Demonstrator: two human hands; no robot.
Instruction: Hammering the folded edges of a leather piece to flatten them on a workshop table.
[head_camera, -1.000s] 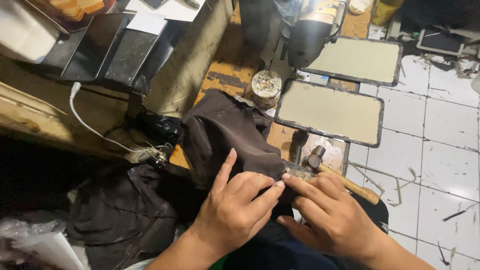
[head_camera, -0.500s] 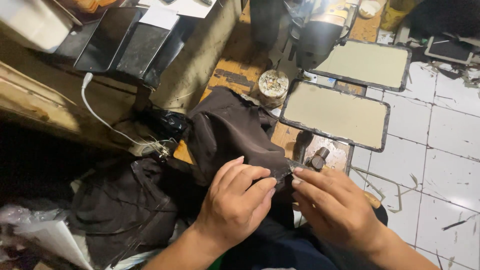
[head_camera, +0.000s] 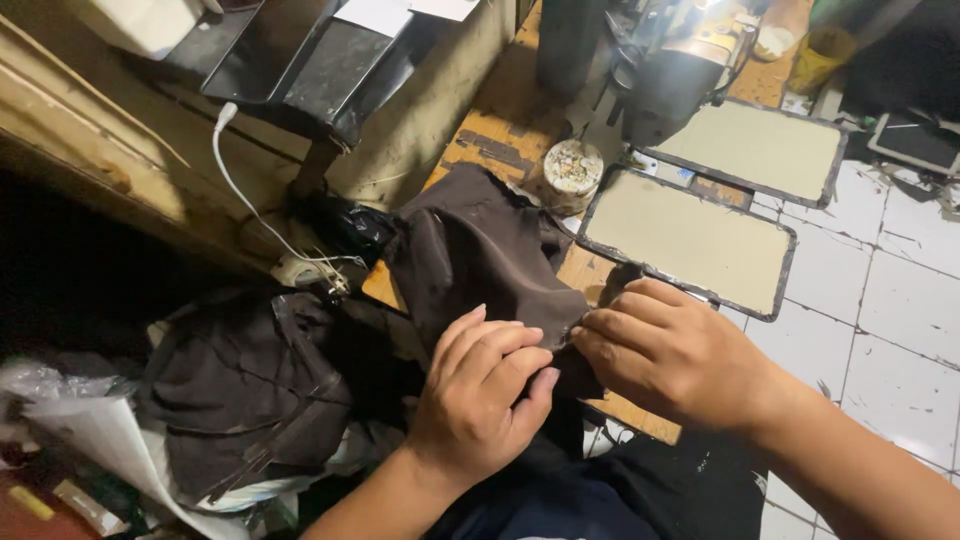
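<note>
A dark brown piece of fabric lies draped over the edge of a worn wooden table. My left hand rests on its near edge with the fingers curled, pinching the cloth. My right hand meets it from the right, fingertips pinching the same edge of the fabric. The spot between the fingertips is hidden by the fingers.
A sewing machine stands at the back of the table. Two flat beige boards with dark rims lie to the right. A small round tin sits by the machine. More dark fabric is piled at the left, by a white cable.
Both hands stay pinched together on the fabric edge. My right hand now covers the small dark object that showed beside the boards before. The view has shifted slightly.
</note>
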